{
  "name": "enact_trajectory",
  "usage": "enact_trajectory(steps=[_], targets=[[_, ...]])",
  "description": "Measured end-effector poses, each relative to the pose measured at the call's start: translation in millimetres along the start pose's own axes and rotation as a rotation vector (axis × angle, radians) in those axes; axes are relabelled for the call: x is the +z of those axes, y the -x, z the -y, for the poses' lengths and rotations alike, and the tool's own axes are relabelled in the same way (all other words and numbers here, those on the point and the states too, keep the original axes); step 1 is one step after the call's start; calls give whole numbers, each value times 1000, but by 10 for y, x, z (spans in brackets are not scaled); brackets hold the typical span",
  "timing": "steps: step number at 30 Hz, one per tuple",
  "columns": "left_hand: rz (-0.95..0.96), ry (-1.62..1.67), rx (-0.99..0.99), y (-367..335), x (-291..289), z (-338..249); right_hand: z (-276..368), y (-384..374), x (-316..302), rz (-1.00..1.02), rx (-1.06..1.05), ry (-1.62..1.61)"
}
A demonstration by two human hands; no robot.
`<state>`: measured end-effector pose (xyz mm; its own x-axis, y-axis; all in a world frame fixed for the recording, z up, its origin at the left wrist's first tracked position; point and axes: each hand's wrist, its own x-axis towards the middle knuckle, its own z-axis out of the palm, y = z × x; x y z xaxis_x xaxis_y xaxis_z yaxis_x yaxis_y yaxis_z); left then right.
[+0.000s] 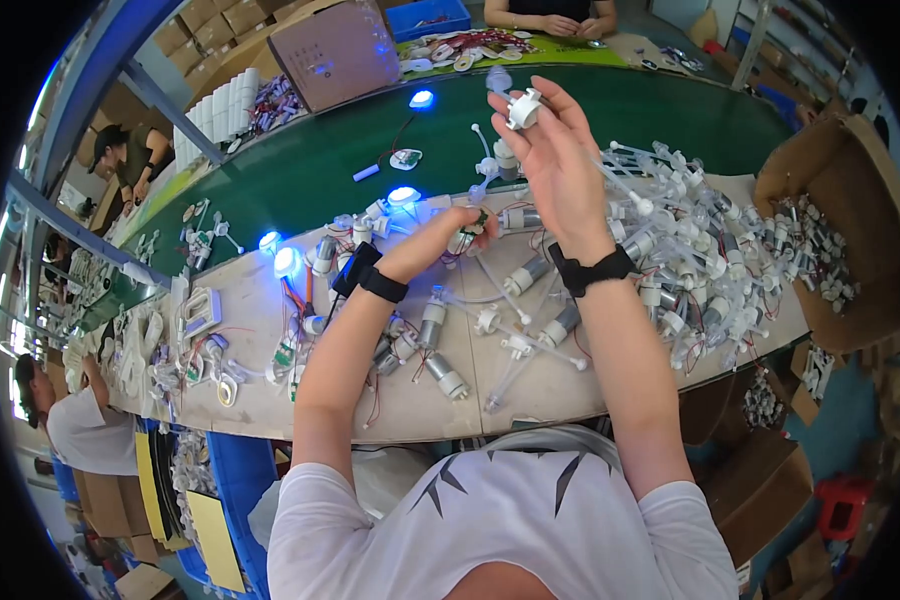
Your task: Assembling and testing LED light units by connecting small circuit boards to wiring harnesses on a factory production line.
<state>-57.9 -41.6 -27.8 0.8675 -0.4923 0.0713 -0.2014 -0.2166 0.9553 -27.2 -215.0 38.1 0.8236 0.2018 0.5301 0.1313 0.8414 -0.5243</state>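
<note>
My right hand [562, 165] is raised over the green belt, its fingers closed around a white plastic fitting [523, 110] with small side stubs. A clear, bluish plastic piece [499, 80] shows just beyond those fingertips. Lower and to the left, my left hand [460, 232] is closed on a small green circuit board [478, 222], partly covered by the fingers. Under and around both hands lie small motor pumps [433, 325] with grey bodies, white ends and thin red wires. Clear tubes with white ends [555, 352] lie among them. Near my left wrist, blue lights glow, among them one lit lamp [403, 196].
A large heap of pumps and tubes [710, 260] covers the right of the table [420, 415]. An open cardboard box [875, 180] stands beyond it. On the green belt [310, 150] are another lit lamp [422, 99] and a purple cylinder [367, 173]. Other people work across and to the left.
</note>
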Motion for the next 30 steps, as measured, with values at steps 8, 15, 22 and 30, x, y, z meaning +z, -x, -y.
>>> enact_trajectory(steps=[8, 15, 22, 30], targets=[[-10, 1148, -236, -13, -55, 69, -1, 177, 124, 75, 143, -71], [-140, 572, -84, 86, 205, -389, 149, 578, -128, 652, 387, 544], [-354, 577, -222, 58, 3, -123, 136, 669, -313, 730, 147, 1466], [-319, 425, -197, 66, 8, 35, -354, 261, -224, 213, 155, 1023]])
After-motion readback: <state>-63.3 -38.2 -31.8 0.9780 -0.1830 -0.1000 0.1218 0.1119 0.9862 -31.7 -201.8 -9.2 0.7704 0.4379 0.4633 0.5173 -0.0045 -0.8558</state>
